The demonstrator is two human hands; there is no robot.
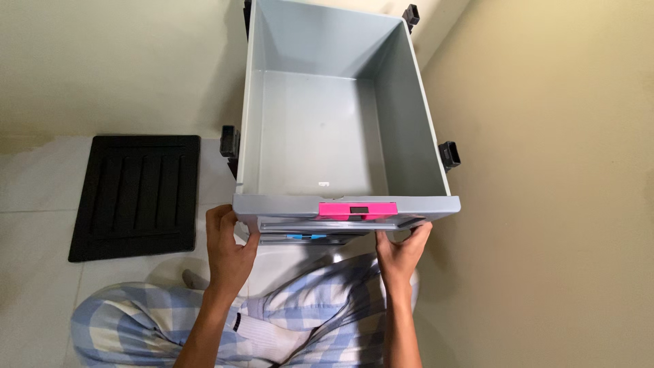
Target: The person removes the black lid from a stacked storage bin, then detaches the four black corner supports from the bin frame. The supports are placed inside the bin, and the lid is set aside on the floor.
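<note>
Head view, looking straight down. A grey plastic drawer is pulled out from a drawer unit that stands against a cream wall; its inside is bare apart from a small pale sticker near the front. A pink handle sits in the middle of the drawer's front lip. Below that lip the front of a lower drawer shows, grey with a small blue handle. Left hand is at the drawer's front left corner, fingers curled up against the underside of the lip, thumb near the lower drawer front; it grips the corner edge. Right hand is at the front right corner, fingers bent and pressed up under the lip, closed on that edge. Both hands hold the same drawer, one at each end of its front. Black brackets stick out at the unit's sides, left and right. A black ribbed mat lies flat on the white tiled floor, left of the unit, apart from it. The person sits on the floor, legs in blue-and-white checked trousers, a white sock between the forearms.
</note>
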